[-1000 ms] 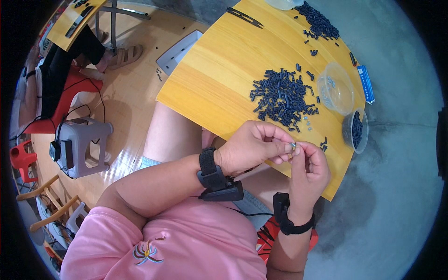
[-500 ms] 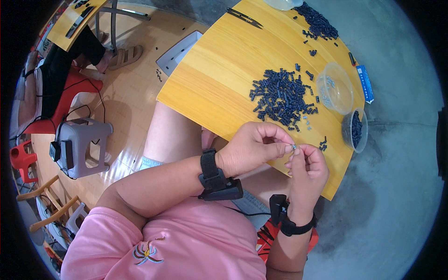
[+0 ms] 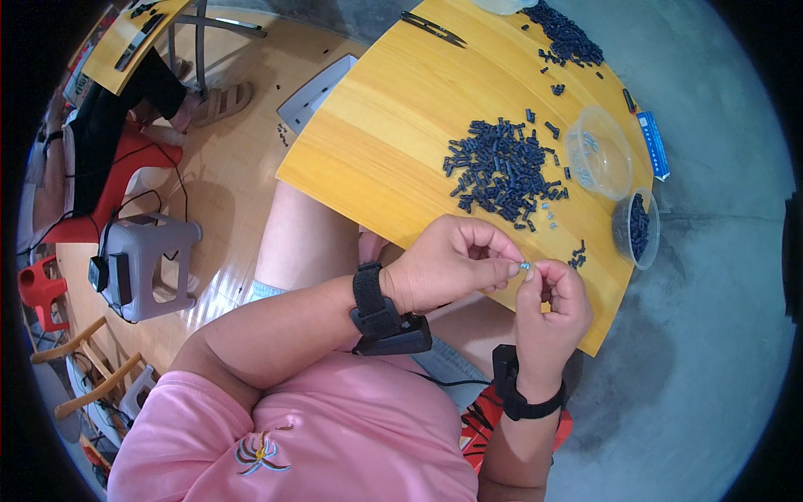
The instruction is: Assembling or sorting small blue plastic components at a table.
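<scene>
From my remote seat I see the left hand (image 3: pixel 445 263) and right hand (image 3: pixel 554 322) meeting much as a second ago, fingertips pinching a small silvery piece (image 3: pixel 525 266) squarely between them near the yellow table's (image 3: pixel 376 109) edge, too tiny for me to tell its heading or long axis.

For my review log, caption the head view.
Left hand and right hand pinch a small shiny piece near a pile of dark parts.
</scene>
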Tool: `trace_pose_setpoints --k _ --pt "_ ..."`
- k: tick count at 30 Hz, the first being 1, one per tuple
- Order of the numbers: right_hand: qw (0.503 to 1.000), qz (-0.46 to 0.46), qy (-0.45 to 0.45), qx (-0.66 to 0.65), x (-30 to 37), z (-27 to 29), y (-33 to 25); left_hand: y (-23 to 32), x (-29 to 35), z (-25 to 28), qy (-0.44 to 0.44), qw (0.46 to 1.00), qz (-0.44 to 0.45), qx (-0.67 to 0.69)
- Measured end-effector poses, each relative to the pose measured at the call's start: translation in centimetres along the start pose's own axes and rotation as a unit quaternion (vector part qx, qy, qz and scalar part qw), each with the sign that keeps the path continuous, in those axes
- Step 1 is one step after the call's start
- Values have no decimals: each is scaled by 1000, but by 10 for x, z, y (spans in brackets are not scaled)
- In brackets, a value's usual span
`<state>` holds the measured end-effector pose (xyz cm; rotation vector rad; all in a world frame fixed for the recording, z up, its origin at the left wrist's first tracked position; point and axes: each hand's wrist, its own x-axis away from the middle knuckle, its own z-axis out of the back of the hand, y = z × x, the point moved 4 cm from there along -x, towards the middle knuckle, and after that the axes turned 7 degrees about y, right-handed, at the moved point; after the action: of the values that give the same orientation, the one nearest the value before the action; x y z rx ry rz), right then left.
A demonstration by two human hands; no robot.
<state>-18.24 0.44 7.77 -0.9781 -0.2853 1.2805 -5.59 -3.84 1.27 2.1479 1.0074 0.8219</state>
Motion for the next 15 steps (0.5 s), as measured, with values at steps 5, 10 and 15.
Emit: trace_pose_setpoints --k 5,10,15 --pt "998 -46 -9 -48 -1 0 4 4 1 -1 5 999 36 22" --pt "998 -14 -36 -48 -3 -2 1 -1 -1 2 26 995 82 48" --pt "998 31 -47 -28 -4 -7 -4 -4 -2 7 0 990 97 102"
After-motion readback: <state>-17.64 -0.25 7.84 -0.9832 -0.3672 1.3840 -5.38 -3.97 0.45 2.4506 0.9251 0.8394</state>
